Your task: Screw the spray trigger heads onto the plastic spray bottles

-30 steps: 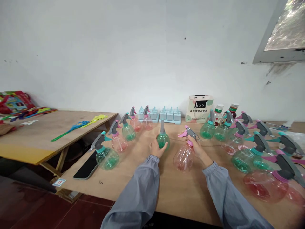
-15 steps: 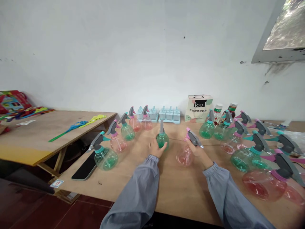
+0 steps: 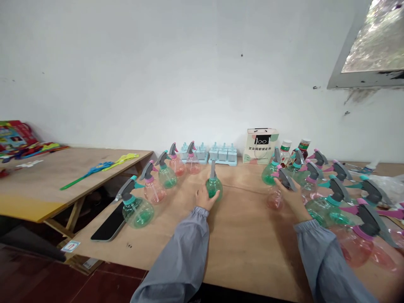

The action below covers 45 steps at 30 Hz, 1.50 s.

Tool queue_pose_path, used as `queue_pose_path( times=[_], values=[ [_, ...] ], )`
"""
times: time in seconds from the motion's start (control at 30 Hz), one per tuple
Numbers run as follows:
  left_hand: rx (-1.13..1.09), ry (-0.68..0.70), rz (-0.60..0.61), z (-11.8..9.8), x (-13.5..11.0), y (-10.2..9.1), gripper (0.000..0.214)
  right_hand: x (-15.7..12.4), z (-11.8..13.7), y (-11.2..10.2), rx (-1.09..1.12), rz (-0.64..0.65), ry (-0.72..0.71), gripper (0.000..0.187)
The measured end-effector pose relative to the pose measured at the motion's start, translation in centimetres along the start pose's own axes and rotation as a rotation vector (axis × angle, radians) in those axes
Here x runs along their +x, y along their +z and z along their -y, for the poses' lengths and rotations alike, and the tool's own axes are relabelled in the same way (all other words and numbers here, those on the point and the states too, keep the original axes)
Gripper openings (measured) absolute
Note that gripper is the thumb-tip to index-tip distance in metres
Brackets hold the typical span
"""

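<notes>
My left hand [image 3: 204,197] is wrapped round a green spray bottle [image 3: 213,186] with a grey nozzle, which stands upright on the wooden table [image 3: 240,240]. My right hand [image 3: 292,194] grips the neck of a pink spray bottle [image 3: 275,199] with a grey and pink trigger head, holding it at the left edge of the cluster of spray bottles [image 3: 341,198] on the right. Both arms wear grey sleeves.
A row of green and pink spray bottles [image 3: 151,189] runs along the table's left side beside a black phone [image 3: 109,223]. Blue ice-pop moulds [image 3: 221,153], a paper bag [image 3: 261,146] and two drink bottles [image 3: 285,150] stand by the wall. A second table [image 3: 41,181] with toys lies left.
My right hand has carried the pink spray bottle from the table's middle to the right, up against the cluster of bottles. My left hand has stayed on the green bottle.
</notes>
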State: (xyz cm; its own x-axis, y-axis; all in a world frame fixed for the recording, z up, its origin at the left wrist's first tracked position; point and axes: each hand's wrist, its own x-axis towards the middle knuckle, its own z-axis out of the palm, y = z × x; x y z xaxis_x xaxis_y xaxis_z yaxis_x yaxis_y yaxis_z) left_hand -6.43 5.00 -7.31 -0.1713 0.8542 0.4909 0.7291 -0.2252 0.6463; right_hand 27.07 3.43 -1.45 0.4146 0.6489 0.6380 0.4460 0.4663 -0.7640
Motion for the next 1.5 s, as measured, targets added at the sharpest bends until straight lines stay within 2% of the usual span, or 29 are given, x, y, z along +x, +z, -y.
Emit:
queue_pose_path(
  times=[0.23, 0.4, 0.5, 0.6, 0.67, 0.73, 0.8, 0.9, 0.93, 1.0, 1.07, 1.13, 1.2, 1.3, 1.33, 1.4, 1.5],
  values=[
    [0.006, 0.003, 0.004, 0.1, -0.1, 0.1, 0.071, 3.1, -2.4, 0.0, -0.041, -0.110, 0.089, 0.038],
    [-0.011, 0.004, 0.013, 0.0, -0.1, 0.0, 0.072, 5.0, -3.4, 0.7, 0.003, -0.101, 0.036, 0.047],
    [-0.018, 0.000, 0.013, 0.0, -0.1, -0.1, 0.071, 5.1, -3.6, 0.5, 0.022, -0.112, -0.073, 0.068],
    [-0.041, -0.001, 0.022, 0.0, 0.0, -0.2, 0.072, 4.2, -3.4, -0.3, 0.002, -0.168, -0.272, 0.089],
    [-0.064, -0.008, 0.039, -0.1, -0.1, -0.1, 0.073, 2.8, -2.7, -0.7, -0.031, -0.292, -0.418, 0.083],
    [-0.080, -0.006, 0.081, -0.4, -0.3, 0.1, 0.077, 0.9, -1.5, -0.4, -0.039, -0.367, -0.536, 0.069],
    [-0.078, 0.023, 0.145, -1.1, -1.0, 0.4, 0.080, -1.4, 0.3, 0.8, -0.030, -0.276, -0.600, 0.053],
    [-0.039, 0.127, 0.226, -2.6, -2.4, 0.9, 0.080, -4.5, 3.0, 4.2, -0.041, 0.062, -0.530, 0.039],
    [-0.026, 0.175, 0.243, -3.1, -2.9, 1.1, 0.079, -5.2, 3.7, 5.5, -0.027, 0.199, -0.443, 0.043],
    [-0.013, 0.257, 0.257, -3.8, -3.6, 1.3, 0.076, -5.9, 4.3, 8.0, 0.010, 0.365, -0.280, 0.063],
    [-0.019, 0.299, 0.255, -4.1, -4.0, 1.3, 0.074, -5.9, 4.2, 9.8, 0.057, 0.447, -0.158, 0.086],
    [-0.034, 0.322, 0.264, -4.1, -4.3, 1.3, 0.074, -5.3, 3.7, 10.8, 0.116, 0.514, -0.100, 0.096],
    [-0.061, 0.363, 0.305, -3.8, -4.4, 1.3, 0.076, -4.8, 3.4, 11.2, 0.205, 0.602, -0.085, 0.093],
    [-0.144, 0.424, 0.342, -3.1, -4.1, 1.5, 0.078, -4.4, 3.2, 11.1, 0.329, 0.686, -0.075, 0.079],
    [-0.178, 0.419, 0.308, -2.8, -3.5, 1.5, 0.075, -4.5, 3.2, 11.0, 0.350, 0.684, -0.070, 0.076],
    [-0.229, 0.342, 0.156, -2.1, -1.3, 1.1, 0.064, -4.6, 3.2, 10.7, 0.361, 0.663, -0.059, 0.072],
    [-0.168, 0.093, -0.157, -0.4, 4.3, -0.7, 0.048, -4.9, 3.3, 10.1, 0.346, 0.639, -0.054, 0.071]
  ],
)
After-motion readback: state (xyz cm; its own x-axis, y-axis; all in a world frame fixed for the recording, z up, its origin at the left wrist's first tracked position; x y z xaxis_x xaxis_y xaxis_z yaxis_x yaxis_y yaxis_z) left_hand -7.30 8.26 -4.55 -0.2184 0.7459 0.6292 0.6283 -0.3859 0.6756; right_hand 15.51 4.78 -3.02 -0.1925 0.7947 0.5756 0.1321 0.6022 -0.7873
